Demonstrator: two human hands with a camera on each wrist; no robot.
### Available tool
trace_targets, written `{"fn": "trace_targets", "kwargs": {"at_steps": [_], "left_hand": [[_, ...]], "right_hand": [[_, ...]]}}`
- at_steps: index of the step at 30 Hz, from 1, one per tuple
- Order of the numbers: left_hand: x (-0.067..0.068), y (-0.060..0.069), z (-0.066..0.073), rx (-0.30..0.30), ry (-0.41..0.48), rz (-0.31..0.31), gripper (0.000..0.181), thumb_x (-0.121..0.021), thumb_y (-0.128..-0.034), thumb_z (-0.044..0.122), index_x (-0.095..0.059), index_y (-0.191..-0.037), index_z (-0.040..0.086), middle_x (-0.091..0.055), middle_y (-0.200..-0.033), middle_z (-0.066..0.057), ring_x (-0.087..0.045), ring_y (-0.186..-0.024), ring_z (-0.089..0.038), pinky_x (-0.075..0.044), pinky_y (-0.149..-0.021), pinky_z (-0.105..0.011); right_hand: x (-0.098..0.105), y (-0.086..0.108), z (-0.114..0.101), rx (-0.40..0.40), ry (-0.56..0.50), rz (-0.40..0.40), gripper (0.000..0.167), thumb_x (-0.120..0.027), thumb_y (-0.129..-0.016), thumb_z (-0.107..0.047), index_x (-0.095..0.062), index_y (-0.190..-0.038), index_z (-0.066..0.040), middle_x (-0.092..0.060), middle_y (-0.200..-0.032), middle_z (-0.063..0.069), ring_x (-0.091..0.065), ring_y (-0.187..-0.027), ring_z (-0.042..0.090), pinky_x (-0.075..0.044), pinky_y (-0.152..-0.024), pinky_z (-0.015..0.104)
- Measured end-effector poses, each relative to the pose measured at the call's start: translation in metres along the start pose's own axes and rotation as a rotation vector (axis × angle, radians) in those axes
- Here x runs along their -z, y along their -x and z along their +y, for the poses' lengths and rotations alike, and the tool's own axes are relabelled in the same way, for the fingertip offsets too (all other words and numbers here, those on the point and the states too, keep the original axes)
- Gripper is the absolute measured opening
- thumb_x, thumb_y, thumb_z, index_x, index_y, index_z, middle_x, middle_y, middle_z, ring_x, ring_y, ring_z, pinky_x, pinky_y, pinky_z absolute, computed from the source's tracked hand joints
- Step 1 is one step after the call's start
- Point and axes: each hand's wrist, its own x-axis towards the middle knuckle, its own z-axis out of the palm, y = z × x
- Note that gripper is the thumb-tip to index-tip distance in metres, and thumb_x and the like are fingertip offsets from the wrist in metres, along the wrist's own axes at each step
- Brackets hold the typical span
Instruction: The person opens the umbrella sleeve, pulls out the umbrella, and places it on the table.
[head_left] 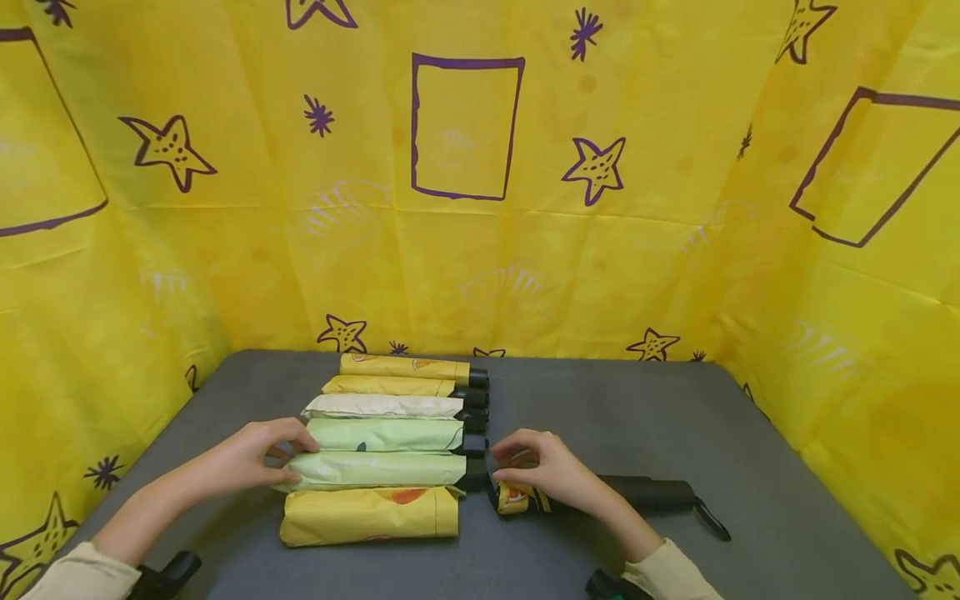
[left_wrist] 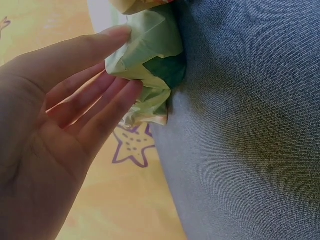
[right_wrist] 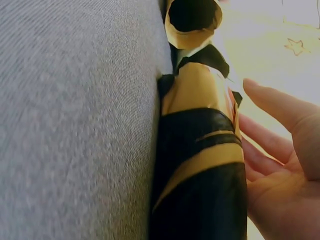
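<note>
Seven umbrellas lie on the grey tabletop (head_left: 622, 408): six side by side, left of centre in the frame, and one on its own to the lower right. From the top of the row down there are a slim yellow one (head_left: 405, 367), a second yellow one (head_left: 390, 385), one white (head_left: 386, 406), one green (head_left: 390, 435), one pale green (head_left: 375, 470) and one broad yellow (head_left: 367, 515). Five black ends show at the right of the row; the broad yellow one shows none in the head view.

The seventh, a black umbrella (head_left: 656, 493) with a yellow-patterned left end, has one strap (head_left: 712, 518) at its right.

Two hands are in view. The left hand (head_left: 251, 454), lower left of centre, is partly spread, thumb apart from the fingers, its tips touching the left ends of the green and pale green umbrellas without gripping either. The right hand (head_left: 551, 475), right of centre, has loosely bent fingers beside the row's black ends and over the black umbrella; it grips nothing, and whether it touches them I cannot tell.

Three purple box outlines mark the yellow curtain (head_left: 270, 275) across the upper frame
</note>
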Motion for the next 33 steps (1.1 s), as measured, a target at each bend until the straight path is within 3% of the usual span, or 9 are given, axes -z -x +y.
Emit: {"fn": "trace_targets", "kwargs": {"at_steps": [10,23,33], "left_hand": [[-0.001,-0.001,0.001,-0.004,-0.011,0.008,0.032,-0.080,-0.0783,0.013,-0.065,-0.106,0.015,-0.065,-0.104,-0.003,-0.060,-0.094,0.000,-0.059,-0.072,-0.024],[-0.002,-0.001,0.000,0.005,0.006,0.002,0.034,-0.081,-0.0772,0.014,-0.065,-0.107,0.014,-0.065,-0.104,-0.004,-0.061,-0.093,-0.001,-0.058,-0.072,-0.023],[-0.004,0.000,0.000,-0.041,-0.007,0.016,0.037,-0.083,-0.0757,0.016,-0.065,-0.108,0.010,-0.067,-0.103,-0.006,-0.060,-0.088,-0.002,-0.057,-0.067,-0.024]], "right_hand": [[-0.014,-0.007,-0.003,0.037,-0.015,0.004,0.035,-0.074,-0.087,-0.021,-0.068,-0.117,-0.005,-0.068,-0.116,0.013,-0.067,-0.105,0.032,-0.056,-0.090,0.038],[-0.025,-0.016,-0.005,0.055,0.090,0.026,0.033,-0.076,-0.085,-0.021,-0.070,-0.112,-0.002,-0.064,-0.108,0.010,-0.067,-0.099,0.028,-0.057,-0.085,0.026],[-0.031,-0.017,-0.010,0.072,0.216,0.063,0.026,-0.079,-0.082,-0.019,-0.071,-0.104,-0.007,-0.070,-0.105,0.007,-0.070,-0.091,0.018,-0.056,-0.077,0.022]]}}
